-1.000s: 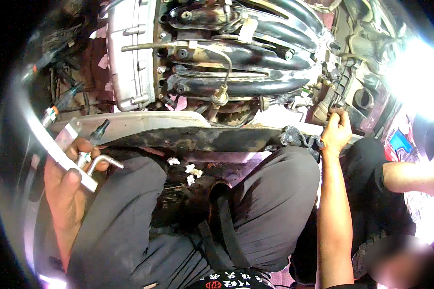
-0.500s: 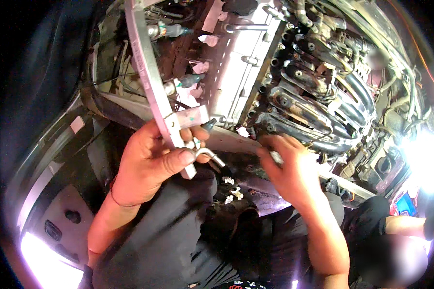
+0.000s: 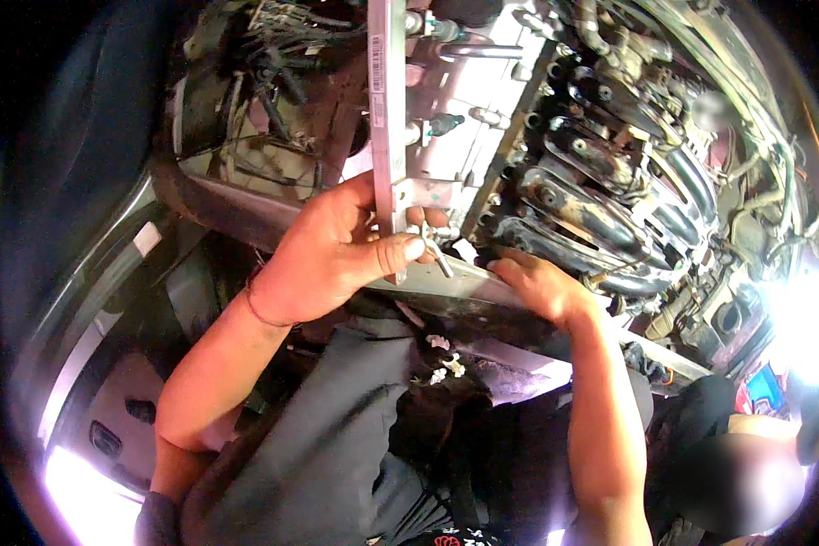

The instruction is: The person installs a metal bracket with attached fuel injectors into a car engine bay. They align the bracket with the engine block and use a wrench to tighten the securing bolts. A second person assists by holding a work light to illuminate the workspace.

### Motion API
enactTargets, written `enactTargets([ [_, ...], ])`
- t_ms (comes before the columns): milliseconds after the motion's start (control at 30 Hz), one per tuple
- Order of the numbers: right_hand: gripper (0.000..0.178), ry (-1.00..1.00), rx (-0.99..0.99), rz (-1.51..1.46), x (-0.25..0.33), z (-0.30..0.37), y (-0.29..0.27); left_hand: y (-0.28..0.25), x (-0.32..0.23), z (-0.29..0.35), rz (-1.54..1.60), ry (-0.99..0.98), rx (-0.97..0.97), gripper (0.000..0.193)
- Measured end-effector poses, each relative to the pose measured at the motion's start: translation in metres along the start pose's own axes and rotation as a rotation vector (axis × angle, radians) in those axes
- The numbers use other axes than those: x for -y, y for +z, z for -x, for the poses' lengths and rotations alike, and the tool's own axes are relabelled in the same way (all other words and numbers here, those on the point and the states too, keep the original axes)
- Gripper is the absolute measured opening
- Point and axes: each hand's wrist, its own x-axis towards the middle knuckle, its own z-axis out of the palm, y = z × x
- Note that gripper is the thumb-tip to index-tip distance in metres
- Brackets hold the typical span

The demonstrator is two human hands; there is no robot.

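Note:
My left hand (image 3: 332,250) is closed around the near end of a long silver fuel rail (image 3: 389,127). The thumb presses on it beside a short bent metal pipe (image 3: 440,259). Injectors with dark green tips (image 3: 446,123) stick out from the rail's right side. The rail hangs over a pale engine cover (image 3: 473,86). At the near end of the black intake manifold (image 3: 601,209), my right hand (image 3: 541,284) has its fingers curled together near the front edge of the bay. Those fingertips are partly hidden, and anything in them cannot be made out.
Loose wiring and hoses (image 3: 287,73) fill the bay's left side. White crumpled scraps (image 3: 450,368) lie below the front edge, and a small white piece (image 3: 464,248) is by the engine. Another person's blurred head (image 3: 742,482) is at lower right. A bright light glares at right.
My left hand has carried the fuel rail to the right, and the rail now stands more upright in view. My right hand has shifted slightly, its fingers lower against the engine's near end.

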Motion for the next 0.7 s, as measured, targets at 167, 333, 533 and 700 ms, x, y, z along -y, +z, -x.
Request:
enactTargets([
  [167,0.056,0.247,0.035,-0.564,0.007,-0.004,0.001,0.009,-0.002,-0.009,-0.105,-0.043,-0.020,0.051],
  [333,0.046,0.219,0.047,-0.647,0.003,0.000,0.001,0.014,0.003,-0.015,-0.120,-0.017,-0.033,0.048],
  [533,0.040,0.249,-0.007,-0.692,0.000,0.006,0.002,0.017,0.020,-0.029,-0.225,0.011,0.027,0.043],
  [700,0.038,0.151,-0.043,-0.884,-0.021,0.004,0.016,0.025,0.031,-0.044,-0.292,-0.012,0.092,0.040],
])
